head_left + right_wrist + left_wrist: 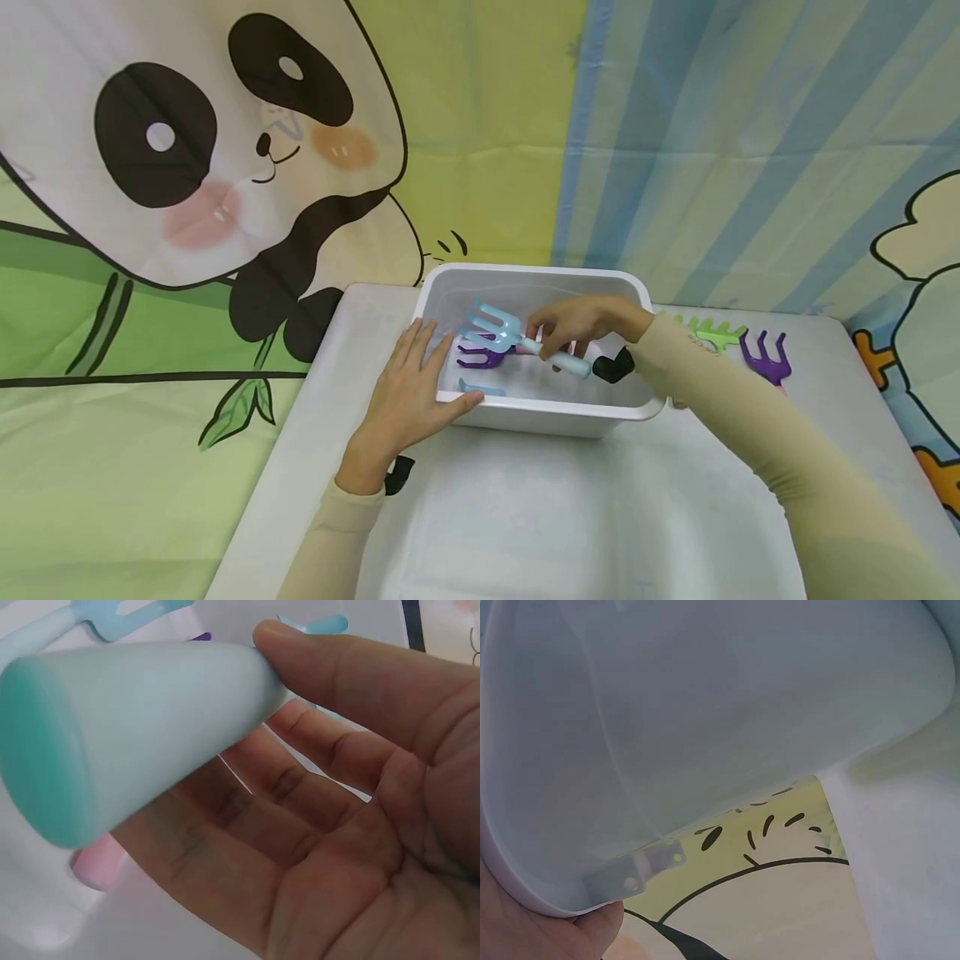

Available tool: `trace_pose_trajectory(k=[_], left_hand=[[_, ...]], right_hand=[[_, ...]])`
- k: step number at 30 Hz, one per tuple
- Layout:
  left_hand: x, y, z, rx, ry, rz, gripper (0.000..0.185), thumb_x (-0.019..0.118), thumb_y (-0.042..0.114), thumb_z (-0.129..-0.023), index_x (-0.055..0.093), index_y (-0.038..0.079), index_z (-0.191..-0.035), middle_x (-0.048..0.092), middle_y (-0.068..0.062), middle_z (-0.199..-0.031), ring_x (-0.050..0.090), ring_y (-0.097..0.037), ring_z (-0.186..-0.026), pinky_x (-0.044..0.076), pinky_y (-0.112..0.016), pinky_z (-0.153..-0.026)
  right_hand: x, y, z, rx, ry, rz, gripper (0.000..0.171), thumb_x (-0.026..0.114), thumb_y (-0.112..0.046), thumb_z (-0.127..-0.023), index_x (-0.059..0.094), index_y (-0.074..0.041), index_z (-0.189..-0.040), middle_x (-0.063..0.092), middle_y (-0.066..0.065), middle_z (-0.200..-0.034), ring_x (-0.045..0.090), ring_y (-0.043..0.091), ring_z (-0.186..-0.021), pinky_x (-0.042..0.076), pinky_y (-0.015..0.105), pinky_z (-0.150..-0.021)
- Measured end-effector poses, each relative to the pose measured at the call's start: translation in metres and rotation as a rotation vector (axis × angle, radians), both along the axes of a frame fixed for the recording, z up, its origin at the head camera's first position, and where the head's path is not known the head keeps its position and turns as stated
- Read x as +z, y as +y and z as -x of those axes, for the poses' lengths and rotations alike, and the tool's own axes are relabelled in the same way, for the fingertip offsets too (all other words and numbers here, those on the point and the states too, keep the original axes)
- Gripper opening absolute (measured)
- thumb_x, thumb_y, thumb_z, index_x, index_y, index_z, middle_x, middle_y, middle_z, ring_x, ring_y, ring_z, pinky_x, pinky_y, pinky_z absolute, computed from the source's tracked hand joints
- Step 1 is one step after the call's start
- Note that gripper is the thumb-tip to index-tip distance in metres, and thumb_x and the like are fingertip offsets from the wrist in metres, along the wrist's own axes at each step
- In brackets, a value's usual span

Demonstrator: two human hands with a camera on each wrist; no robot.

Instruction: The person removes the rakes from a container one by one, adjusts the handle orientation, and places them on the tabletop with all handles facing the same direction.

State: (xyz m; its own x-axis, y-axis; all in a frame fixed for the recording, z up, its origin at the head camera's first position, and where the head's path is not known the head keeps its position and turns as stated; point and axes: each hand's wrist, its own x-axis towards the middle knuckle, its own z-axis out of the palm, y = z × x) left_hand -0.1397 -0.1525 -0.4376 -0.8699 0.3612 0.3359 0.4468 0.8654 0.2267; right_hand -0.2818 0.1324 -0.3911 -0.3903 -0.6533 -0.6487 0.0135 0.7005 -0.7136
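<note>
A white plastic tub (540, 417) stands on a white table (570, 517). My left hand (408, 392) lies flat against the tub's left front corner, fingers straight, thumb along the rim; the left wrist view shows the tub's wall (705, 727) close up. My right hand (581, 325) reaches into the tub and pinches the handle of a light blue toy garden fork (510, 337), held above the bottom. The right wrist view shows that pale teal handle (127, 727) between thumb and fingers (352, 682). A purple fork (480, 357) and another blue piece (480, 388) lie inside the tub.
On the table right of the tub lie a green toy fork (708, 333) and a purple toy fork (767, 358). A pink handle (97, 866) lies on the tub's bottom. A cartoon panda cloth hangs behind and left of the table.
</note>
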Motion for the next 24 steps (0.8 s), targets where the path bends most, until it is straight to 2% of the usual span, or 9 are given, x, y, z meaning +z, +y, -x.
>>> trace_pose_trajectory(k=[9,15,24], left_hand=[[-0.001,0.0,0.001,-0.002,0.002,0.0,0.101,0.045,0.082,-0.085,0.047,0.004,-0.148,0.032,-0.022,-0.157,0.015,-0.037,-0.15,0.018,-0.05,-0.119],[0.001,0.0,0.001,0.003,-0.006,-0.001,0.1,0.047,0.081,-0.084,0.047,0.004,-0.148,0.032,-0.022,-0.157,0.014,-0.037,-0.15,0.017,-0.05,-0.119],[0.002,0.001,0.0,0.001,-0.006,0.001,0.101,0.045,0.082,-0.085,0.046,0.004,-0.149,0.032,-0.023,-0.157,0.015,-0.037,-0.15,0.015,-0.047,-0.12]], right_hand=[[0.016,0.015,-0.006,-0.023,-0.031,0.058,0.031,0.061,-0.009,-0.099,0.049,-0.004,-0.127,0.057,0.02,-0.108,0.066,0.028,-0.088,0.058,0.038,-0.066],[0.022,0.024,-0.009,-0.054,-0.028,0.097,0.031,0.064,-0.01,-0.098,0.051,-0.004,-0.125,0.057,0.019,-0.107,0.067,0.032,-0.091,0.059,0.04,-0.067],[0.031,0.036,-0.019,-0.114,-0.015,0.157,0.031,0.063,-0.008,-0.098,0.052,-0.002,-0.126,0.059,0.026,-0.11,0.067,0.032,-0.091,0.058,0.041,-0.068]])
